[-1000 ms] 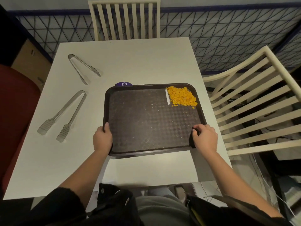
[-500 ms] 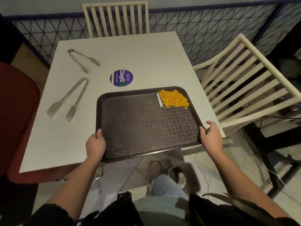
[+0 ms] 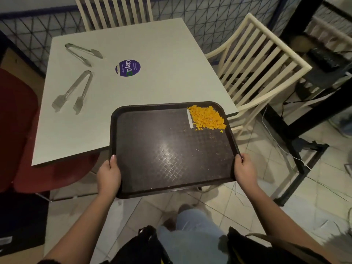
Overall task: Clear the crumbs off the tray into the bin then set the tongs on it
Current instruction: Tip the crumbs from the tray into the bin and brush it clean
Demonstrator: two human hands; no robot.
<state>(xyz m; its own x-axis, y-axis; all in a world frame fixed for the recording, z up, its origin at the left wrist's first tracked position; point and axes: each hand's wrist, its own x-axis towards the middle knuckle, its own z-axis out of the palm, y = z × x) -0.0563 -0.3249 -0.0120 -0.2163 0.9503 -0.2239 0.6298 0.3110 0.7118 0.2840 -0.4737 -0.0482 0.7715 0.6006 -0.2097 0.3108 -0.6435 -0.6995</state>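
A dark textured tray (image 3: 163,155) is held in the air, mostly past the white table's (image 3: 152,46) front edge and over the tiled floor. My left hand (image 3: 109,175) grips its near left edge and my right hand (image 3: 245,170) grips its near right edge. A pile of orange crumbs (image 3: 207,117) with a small white strip beside it sits in the tray's far right corner. Two pairs of metal tongs lie on the table's left side, one nearer (image 3: 73,93) and one farther (image 3: 83,53). No bin shows; the tray hides the floor below it.
A round purple sticker (image 3: 128,67) is on the table. A cream slatted chair (image 3: 261,60) stands to the right and another (image 3: 114,10) at the far side. A red seat (image 3: 19,126) is at left. Black table legs and cables crowd the right floor.
The tray has come off the table toward me and slightly right, uncovering the purple sticker. I have stepped back, so more floor shows. The small bin seen below the tray earlier is now hidden.
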